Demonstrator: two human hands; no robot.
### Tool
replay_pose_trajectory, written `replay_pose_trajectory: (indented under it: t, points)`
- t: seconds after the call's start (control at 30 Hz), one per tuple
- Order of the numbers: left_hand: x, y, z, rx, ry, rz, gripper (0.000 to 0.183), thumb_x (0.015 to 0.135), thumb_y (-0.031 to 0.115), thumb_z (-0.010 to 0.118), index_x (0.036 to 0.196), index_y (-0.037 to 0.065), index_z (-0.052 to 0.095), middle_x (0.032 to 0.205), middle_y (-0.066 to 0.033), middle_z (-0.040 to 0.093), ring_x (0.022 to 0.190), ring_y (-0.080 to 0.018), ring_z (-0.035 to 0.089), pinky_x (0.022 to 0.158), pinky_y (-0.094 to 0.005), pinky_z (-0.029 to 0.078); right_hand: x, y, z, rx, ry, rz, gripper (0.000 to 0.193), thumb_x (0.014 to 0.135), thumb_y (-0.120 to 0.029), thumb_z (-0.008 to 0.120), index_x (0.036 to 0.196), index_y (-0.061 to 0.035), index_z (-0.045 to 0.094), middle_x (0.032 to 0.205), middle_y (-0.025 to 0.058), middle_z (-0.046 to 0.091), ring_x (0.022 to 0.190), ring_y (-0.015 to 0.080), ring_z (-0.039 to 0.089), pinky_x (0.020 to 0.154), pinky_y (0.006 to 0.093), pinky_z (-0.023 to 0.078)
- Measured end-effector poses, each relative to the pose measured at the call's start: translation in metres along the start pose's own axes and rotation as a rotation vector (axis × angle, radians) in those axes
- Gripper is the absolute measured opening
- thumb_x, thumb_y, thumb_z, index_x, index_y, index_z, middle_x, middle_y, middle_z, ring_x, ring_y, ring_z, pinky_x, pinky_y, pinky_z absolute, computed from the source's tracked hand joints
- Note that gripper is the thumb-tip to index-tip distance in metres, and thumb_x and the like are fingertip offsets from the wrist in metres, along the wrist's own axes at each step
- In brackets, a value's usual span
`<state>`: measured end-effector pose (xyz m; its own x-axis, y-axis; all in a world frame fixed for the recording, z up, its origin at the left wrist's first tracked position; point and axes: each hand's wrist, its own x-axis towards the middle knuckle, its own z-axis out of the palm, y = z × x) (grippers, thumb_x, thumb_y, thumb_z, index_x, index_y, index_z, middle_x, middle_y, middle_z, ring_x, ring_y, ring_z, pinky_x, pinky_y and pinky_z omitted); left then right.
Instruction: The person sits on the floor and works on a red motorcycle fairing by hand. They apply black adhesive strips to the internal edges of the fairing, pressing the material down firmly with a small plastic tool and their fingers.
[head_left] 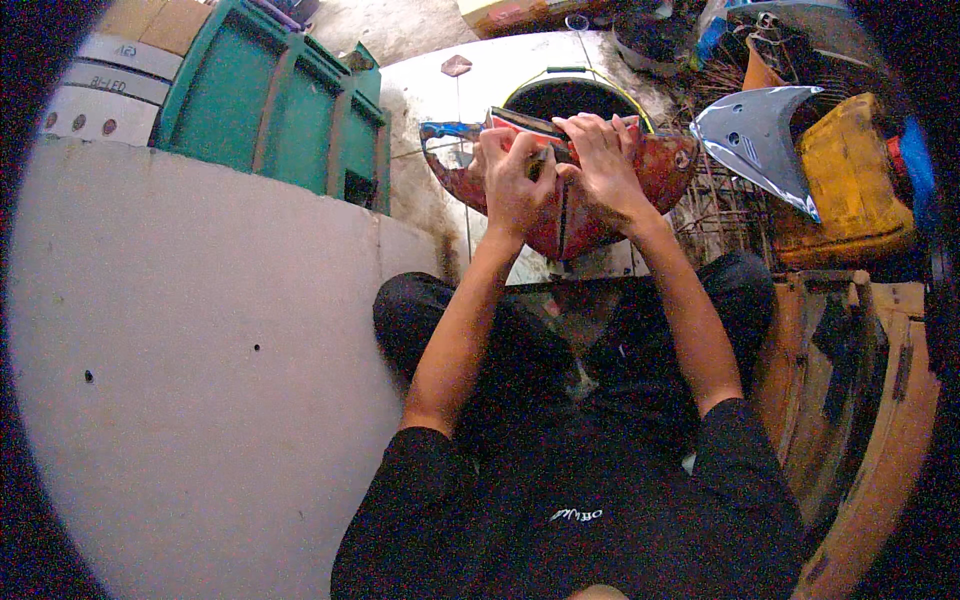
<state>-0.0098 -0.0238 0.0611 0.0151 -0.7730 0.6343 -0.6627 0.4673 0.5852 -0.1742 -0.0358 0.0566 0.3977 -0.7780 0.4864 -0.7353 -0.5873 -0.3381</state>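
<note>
A glossy dark-red motorcycle body panel (pixel 590 232) with a dark seam down its middle lies across in front of me, between my knees and a tub. My left hand (pixel 513 185) curls its fingers over the panel's upper edge, beside a black strip with red and white edging. Over the same edge, slightly to the right, my right hand (pixel 603 172) bends its fingers while its thumb points toward the left hand. Both hands partly hide the strip and the panel's middle. Behind it stands a round black tub (pixel 560 95) with a yellow rim.
A grey-white wall (pixel 200 330) fills the left, with a green crate (pixel 285 105) and stacked boxes (pixel 105 90) beyond it. To the right are a silver plastic panel (pixel 750 130), a yellow jerrycan (pixel 850 190), metal rods and a wooden frame (pixel 880 430).
</note>
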Motion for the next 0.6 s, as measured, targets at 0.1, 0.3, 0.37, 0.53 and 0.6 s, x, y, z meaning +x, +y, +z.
replay_pose_trajectory:
  t: [0.1, 0.3, 0.37, 0.53, 0.6]
  points:
    - [0.020, -0.015, -0.009, 0.166, 0.216, -0.250, 0.018, 0.077, 0.016, 0.071, 0.079, 0.003, 0.059, 0.097, -0.0152, 0.051, 0.093, -0.0310, 0.048, 0.081, -0.0432, 0.041, 0.000, -0.003, -0.001, 0.045, -0.009, 0.030, 0.074, 0.096, -0.066, 0.024, 0.144, -0.0115, 0.039, 0.141, 0.0111, 0.043, 0.139, 0.0268, 0.031, 0.117, 0.0499, 0.005]
    - [0.010, -0.007, -0.007, 0.071, 0.055, -0.063, 0.017, 0.078, 0.016, 0.070, 0.078, 0.003, 0.059, 0.095, -0.0170, 0.053, 0.088, -0.0325, 0.051, 0.083, -0.0423, 0.041, 0.001, -0.001, -0.002, 0.012, -0.034, 0.028, 0.075, 0.096, -0.067, 0.021, 0.144, -0.0110, 0.039, 0.141, 0.0115, 0.043, 0.140, 0.0266, 0.031, 0.117, 0.0501, 0.003]
    - [0.010, -0.008, -0.003, 0.057, 0.119, -0.090, 0.018, 0.078, 0.017, 0.071, 0.079, 0.003, 0.059, 0.096, -0.0166, 0.053, 0.090, -0.0330, 0.052, 0.082, -0.0433, 0.042, 0.002, 0.000, 0.000, 0.000, -0.006, 0.013, 0.076, 0.096, -0.067, 0.022, 0.144, -0.0112, 0.038, 0.141, 0.0114, 0.043, 0.140, 0.0264, 0.030, 0.117, 0.0501, 0.004]
    - [0.016, -0.025, -0.018, 0.150, 0.158, -0.262, 0.019, 0.079, 0.019, 0.071, 0.080, 0.004, 0.060, 0.096, -0.0155, 0.053, 0.094, -0.0321, 0.051, 0.081, -0.0444, 0.042, 0.002, -0.002, -0.002, 0.015, -0.031, 0.034, 0.076, 0.096, -0.067, 0.021, 0.144, -0.0114, 0.039, 0.141, 0.0115, 0.043, 0.140, 0.0269, 0.031, 0.117, 0.0502, 0.004]
    - [0.008, -0.010, -0.012, 0.071, -0.009, -0.093, 0.018, 0.078, 0.016, 0.072, 0.079, 0.004, 0.059, 0.096, -0.0149, 0.053, 0.092, -0.0315, 0.052, 0.081, -0.0432, 0.042, 0.003, -0.001, -0.003, 0.027, -0.032, 0.048, 0.076, 0.096, -0.067, 0.021, 0.144, -0.0112, 0.039, 0.140, 0.0116, 0.043, 0.139, 0.0271, 0.031, 0.117, 0.0504, 0.004]
